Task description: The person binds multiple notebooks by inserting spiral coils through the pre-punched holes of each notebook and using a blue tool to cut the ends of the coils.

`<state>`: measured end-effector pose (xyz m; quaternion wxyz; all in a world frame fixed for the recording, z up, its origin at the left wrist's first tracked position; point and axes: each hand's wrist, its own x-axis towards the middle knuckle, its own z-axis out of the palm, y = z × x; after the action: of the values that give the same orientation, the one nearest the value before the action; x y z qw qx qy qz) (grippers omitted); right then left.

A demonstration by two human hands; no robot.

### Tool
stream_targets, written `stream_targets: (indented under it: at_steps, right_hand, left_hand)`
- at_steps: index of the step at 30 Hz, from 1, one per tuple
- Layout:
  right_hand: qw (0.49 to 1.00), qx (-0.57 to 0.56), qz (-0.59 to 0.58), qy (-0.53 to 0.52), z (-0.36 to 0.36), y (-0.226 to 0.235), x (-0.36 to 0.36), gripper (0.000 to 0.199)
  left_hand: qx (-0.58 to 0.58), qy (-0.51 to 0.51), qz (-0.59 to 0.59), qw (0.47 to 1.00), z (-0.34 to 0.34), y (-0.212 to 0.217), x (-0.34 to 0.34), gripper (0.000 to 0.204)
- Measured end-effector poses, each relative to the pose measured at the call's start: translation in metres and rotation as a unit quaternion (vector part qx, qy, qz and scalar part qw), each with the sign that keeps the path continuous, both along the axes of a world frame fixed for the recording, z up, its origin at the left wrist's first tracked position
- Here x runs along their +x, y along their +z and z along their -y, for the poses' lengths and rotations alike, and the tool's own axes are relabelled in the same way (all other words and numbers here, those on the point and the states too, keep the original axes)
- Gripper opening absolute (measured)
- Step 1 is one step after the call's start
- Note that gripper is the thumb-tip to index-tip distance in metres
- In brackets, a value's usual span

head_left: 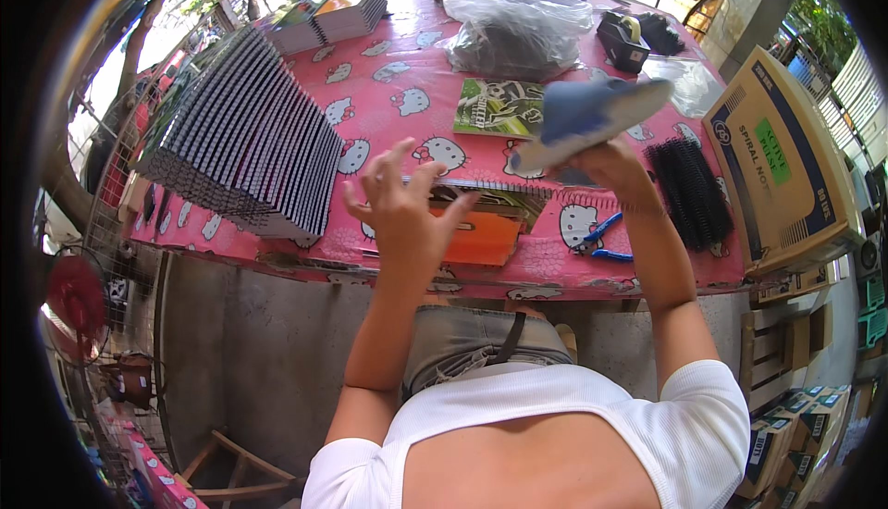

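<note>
My left hand [400, 199], fingers spread and holding nothing, is over the left part of a notebook [499, 202] near the table's front edge. An orange sheet or cover [476, 237] shows on the notebook's near side. A thin spiral coil [592, 198] runs along its upper edge and sticks out to the right, past my right forearm. My right hand [606, 165] is closed on a blue slipper-like thing [592, 113] with a pale edge, raised above the table; it is slightly blurred. Blue-handled pliers [610, 239] lie right of the notebook. A green printed booklet [498, 107] lies behind.
A tall stack of spiral notebooks [245, 139] stands at left, with more notebooks [350, 17] behind. Black coils [689, 192] and a cardboard box [786, 167] are at right. A plastic bag [514, 32] and tape dispenser [622, 42] sit at the back of the pink table [388, 102].
</note>
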<state>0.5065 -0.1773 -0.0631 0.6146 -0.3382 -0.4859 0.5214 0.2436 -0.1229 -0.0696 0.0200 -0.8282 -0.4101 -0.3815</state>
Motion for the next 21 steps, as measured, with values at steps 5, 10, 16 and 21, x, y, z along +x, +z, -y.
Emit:
stream_targets:
  at_steps: [5, 10, 16, 21]
  right_hand:
    - [0.960, 0.092, 0.261, -0.029, -0.035, -0.007, -0.001, 0.052]
    - [0.857, 0.105, 0.501, -0.066, -0.038, -0.002, -0.025, 0.049]
    - [0.834, 0.071, 0.536, -0.113, -0.058, -0.007, -0.036, 0.045]
    - [0.975, 0.030, 0.219, 0.024, -0.057, -0.003, -0.042, 0.041]
  left_hand:
    - [-0.046, -0.098, 0.154, 0.982, -0.022, -0.014, -0.005, 0.042]
    - [-0.044, -0.087, 0.156, 0.983, -0.032, -0.018, -0.011, 0.043]
    - [-0.109, -0.086, 0.226, 0.964, -0.041, -0.021, -0.013, 0.046]
    - [-0.147, -0.078, 0.237, 0.957, -0.049, -0.037, -0.024, 0.063]
